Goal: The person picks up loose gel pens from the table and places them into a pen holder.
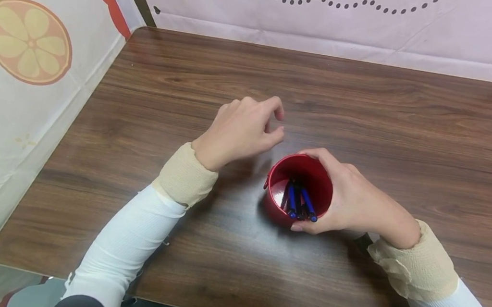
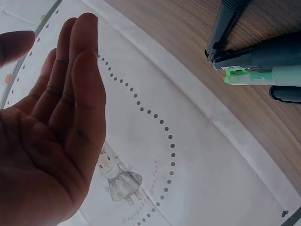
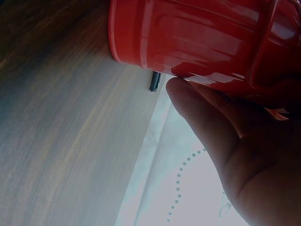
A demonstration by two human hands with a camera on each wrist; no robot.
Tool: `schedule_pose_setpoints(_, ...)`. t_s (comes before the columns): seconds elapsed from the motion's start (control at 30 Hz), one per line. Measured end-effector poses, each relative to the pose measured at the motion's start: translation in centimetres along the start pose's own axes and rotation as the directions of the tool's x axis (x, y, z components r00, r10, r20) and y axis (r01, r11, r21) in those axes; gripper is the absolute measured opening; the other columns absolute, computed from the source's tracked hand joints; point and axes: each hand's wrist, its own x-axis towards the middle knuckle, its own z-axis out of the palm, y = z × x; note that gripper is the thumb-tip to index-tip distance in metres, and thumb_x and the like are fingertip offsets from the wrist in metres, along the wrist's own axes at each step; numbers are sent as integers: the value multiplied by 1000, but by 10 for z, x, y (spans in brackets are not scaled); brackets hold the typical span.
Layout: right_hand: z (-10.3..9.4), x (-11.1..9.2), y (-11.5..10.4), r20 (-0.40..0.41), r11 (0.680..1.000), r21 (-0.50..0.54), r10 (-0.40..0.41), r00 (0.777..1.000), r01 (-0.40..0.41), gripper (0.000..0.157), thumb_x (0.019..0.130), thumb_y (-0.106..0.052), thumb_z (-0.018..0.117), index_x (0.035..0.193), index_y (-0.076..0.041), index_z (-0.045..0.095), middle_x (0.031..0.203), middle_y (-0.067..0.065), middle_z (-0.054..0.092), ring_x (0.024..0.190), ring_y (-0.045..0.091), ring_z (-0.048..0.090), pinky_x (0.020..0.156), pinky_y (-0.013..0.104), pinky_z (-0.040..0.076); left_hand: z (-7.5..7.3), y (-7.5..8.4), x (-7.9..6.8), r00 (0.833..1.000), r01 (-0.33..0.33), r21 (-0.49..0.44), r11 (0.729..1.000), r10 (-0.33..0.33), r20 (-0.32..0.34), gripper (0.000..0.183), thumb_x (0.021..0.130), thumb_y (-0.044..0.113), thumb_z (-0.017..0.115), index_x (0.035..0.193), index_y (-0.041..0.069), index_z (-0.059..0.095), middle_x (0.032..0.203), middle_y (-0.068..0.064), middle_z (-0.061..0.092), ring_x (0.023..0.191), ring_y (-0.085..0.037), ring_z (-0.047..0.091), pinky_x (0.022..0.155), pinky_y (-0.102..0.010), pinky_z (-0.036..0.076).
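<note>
My right hand grips a small red metal bucket from its right side, thumb toward the near side and fingers round the far side. Several blue and black pens lie inside, their ends toward the near wall. In the right wrist view the red bucket stands base-down close to the wood, with my thumb and fingers along its side. To the left of the bucket, my left hand hovers over the table with relaxed fingers and holds nothing. The left wrist view shows its palm and extended fingers.
Black pens and a pale green highlighter show at the upper right of the left wrist view. A dark pen end shows past the bucket. The wooden table meets white printed cloth at the back and left.
</note>
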Motion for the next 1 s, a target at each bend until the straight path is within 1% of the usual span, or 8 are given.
schedule_pose_setpoints(0.2, 0, 0, 0, 13, 1000, 26, 3, 1000, -3, 100, 57, -34, 100, 137, -12, 43, 128, -1, 63, 113, 15, 62, 91, 36, 54, 1, -2, -1, 999, 35, 45, 998, -36, 20, 24, 88, 27, 60, 110, 16, 63, 66, 7, 58, 57, -16, 54, 51, -37, 43)
schedule_pose_setpoints(0.43, 1, -1, -1, 1, 1000, 4, 20, 1000, -20, 101, 55, -35, 100, 136, -13, 44, 125, -2, 65, 110, 15, 64, 90, 36, 54, 2, -2, -1, 997, 71, 90, 993, -74, 31, 28, 87, 31, 61, 113, 18, 64, 65, 3, 56, 59, -22, 55, 52, -43, 46)
schedule_pose_setpoints(0.77, 1, -1, 0, 9, 1000, 16, 15, 1000, -15, 99, 57, -34, 100, 137, -13, 44, 125, -1, 64, 111, 16, 63, 90, 38, 54, 3, -5, 0, 992, 95, 113, 989, -103, 71, 33, 89, 35, 59, 117, 18, 63, 71, 1, 59, 61, -24, 57, 55, -45, 49)
schedule_pose_setpoints(1.0, 1, -1, -1, 4, 1000, 6, 18, 1000, -18, 100, 56, -34, 100, 136, -13, 44, 125, -2, 65, 111, 15, 64, 90, 37, 54, 4, -6, 0, 986, 129, 137, 982, -142, 92, 36, 89, 38, 59, 118, 18, 63, 77, -1, 63, 64, -25, 59, 56, -47, 49)
